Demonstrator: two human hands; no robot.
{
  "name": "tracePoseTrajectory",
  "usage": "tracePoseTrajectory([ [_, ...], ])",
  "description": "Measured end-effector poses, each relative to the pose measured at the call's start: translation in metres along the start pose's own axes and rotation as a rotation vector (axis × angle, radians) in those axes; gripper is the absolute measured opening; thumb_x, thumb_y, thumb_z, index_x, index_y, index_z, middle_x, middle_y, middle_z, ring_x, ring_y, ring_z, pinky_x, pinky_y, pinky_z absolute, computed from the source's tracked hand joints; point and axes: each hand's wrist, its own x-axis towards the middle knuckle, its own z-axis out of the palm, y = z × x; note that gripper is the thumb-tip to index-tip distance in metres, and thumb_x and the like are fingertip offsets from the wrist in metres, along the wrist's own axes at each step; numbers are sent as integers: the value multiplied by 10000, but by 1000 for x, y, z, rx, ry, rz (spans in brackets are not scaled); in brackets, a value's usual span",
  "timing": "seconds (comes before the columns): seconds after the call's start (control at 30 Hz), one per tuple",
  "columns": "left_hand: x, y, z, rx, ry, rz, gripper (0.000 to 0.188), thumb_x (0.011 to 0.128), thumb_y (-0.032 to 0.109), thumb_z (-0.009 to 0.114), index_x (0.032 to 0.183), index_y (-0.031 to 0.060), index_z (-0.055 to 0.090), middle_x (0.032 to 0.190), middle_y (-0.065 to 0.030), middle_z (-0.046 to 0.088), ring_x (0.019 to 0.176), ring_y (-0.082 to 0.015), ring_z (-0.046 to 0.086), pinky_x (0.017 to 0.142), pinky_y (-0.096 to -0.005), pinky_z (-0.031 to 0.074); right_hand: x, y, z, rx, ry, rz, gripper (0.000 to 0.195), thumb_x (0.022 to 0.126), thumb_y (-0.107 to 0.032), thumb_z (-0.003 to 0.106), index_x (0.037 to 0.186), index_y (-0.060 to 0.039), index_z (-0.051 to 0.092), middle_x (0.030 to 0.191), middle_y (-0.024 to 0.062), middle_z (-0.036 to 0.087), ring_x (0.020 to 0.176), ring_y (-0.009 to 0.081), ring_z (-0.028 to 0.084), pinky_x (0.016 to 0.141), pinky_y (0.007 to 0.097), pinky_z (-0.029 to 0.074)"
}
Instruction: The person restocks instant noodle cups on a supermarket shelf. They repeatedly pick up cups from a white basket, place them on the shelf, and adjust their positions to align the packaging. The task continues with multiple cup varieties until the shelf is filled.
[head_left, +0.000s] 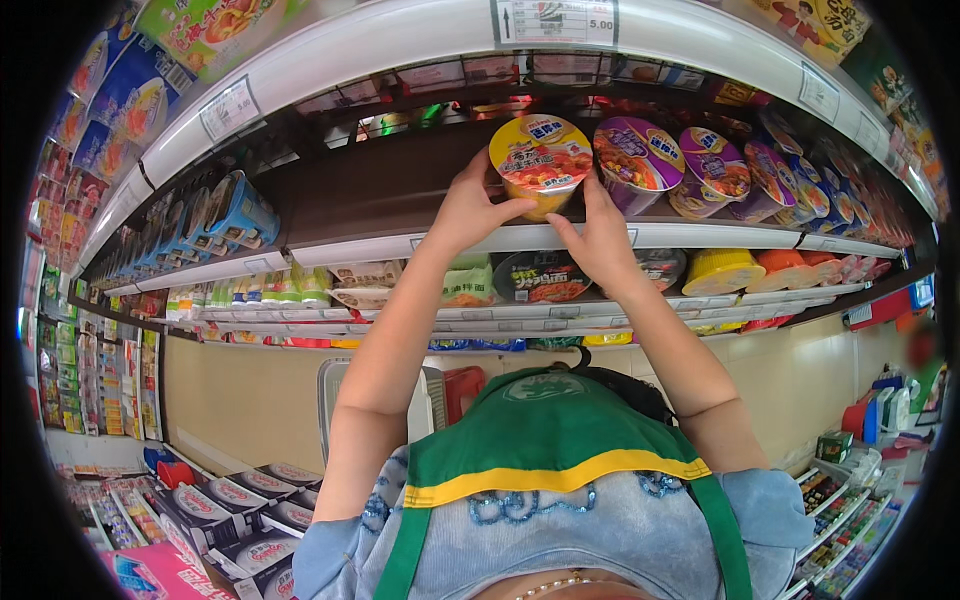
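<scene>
A yellow instant-noodle cup (541, 161) with a printed lid stands upright between my two hands at the shelf. My left hand (480, 206) holds its left side, thumb across the front. My right hand (595, 225) is around its right side, thumb near the cup's lower front. Just right of it stands a purple noodle cup (637, 161), the first of several purple ones, with blue-lidded cups (810, 196) beyond. The back of the yellow cup and some of my fingertips are hidden.
Blue noodle cups (240, 214) line the shelf's left part. A white price rail (510, 238) edges the brown shelf (345, 187), with another rail (435, 37) above. Noodle bowls (544, 276) and packets sit below. A red stool (463, 386) and stacked cartons (202, 510) are lower down.
</scene>
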Motion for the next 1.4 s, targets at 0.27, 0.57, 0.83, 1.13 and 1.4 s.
tracePoseTrajectory([
  [0.27,-1,0,-2,90,3,-14,855,660,230,809,1335,-16,346,1204,-178,551,1076,-252,574,871,-334,491,0,-4,-2,36,-15,15,772,792,-203,676,1345,129,252,1302,306,413,1225,398,421,1003,389,369],
  [0.57,-87,20,-24,370,296,106,671,725,161,750,1298,26,429,1173,-158,578,1044,-263,589,848,-333,490,-38,-8,-15,-24,-63,-36,635,795,-137,653,1332,37,362,1317,228,446,1227,361,433,1012,399,359],
  [0.83,-263,-34,-5,-101,459,-465,274,814,74,663,1075,22,597,914,-48,644,800,-117,609,729,-247,485,-54,-39,64,142,-512,-307,325,774,-79,653,1086,-23,582,1121,162,580,1039,332,555,889,383,444],
  [1.13,-487,-147,24,-562,1275,-1140,175,824,130,648,959,68,556,800,-16,566,684,-107,549,583,-266,459,-116,-107,265,300,-1283,-626,420,796,-166,628,1176,-24,518,1180,172,540,1082,342,522,921,404,428],
  [1.4,-593,-215,40,-372,1841,-1385,720,637,80,762,1231,5,361,1101,-127,536,928,-244,579,815,-331,481,-224,-177,399,269,-1616,-760,688,733,-194,699,1326,-52,381,1317,179,453,1203,342,443,991,398,389],
])
